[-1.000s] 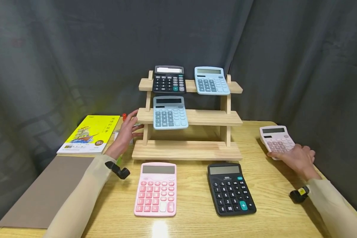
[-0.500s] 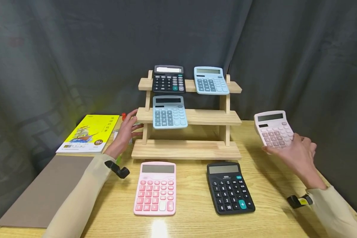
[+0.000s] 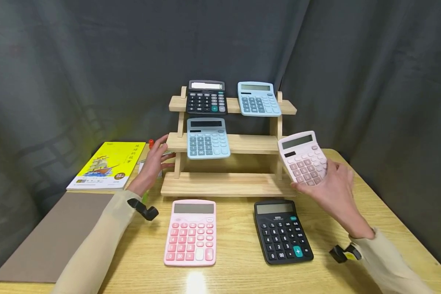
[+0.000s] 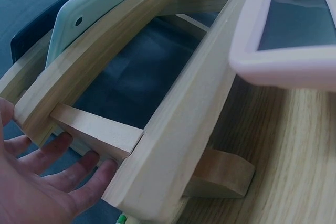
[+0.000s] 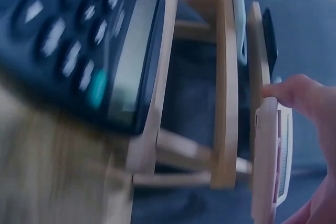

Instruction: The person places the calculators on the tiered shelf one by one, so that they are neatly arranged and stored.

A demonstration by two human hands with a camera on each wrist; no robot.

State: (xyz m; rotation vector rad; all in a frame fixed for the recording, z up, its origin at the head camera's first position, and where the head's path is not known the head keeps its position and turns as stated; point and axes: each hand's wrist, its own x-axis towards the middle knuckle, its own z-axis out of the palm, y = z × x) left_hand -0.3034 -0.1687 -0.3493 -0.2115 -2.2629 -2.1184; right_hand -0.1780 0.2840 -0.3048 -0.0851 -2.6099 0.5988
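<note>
My right hand [image 3: 334, 192] pinches a pale pink calculator [image 3: 306, 161] by its lower corner, thumb at the front edge. It is tilted in the air at the right end of a three-tier wooden rack [image 3: 228, 185]; the right wrist view shows this calculator [image 5: 266, 156] edge-on. My left hand [image 3: 152, 165] rests against the rack's left side, and in the left wrist view its fingertips [image 4: 102, 169] touch the side support. A black calculator [image 3: 206, 98] and a light blue calculator [image 3: 259, 99] lean on the top tier. Another light blue calculator [image 3: 208, 139] leans on the middle tier.
On the table before the rack lie a bright pink calculator [image 3: 190, 232] and a large black calculator [image 3: 282, 231]. At the left are a yellow book [image 3: 108, 163] and a brown board [image 3: 55, 237]. A grey curtain [image 3: 132, 49] hangs behind.
My right hand has lifted the pale pink calculator off the table's right side and carried it left to the rack. My left hand stays against the rack.
</note>
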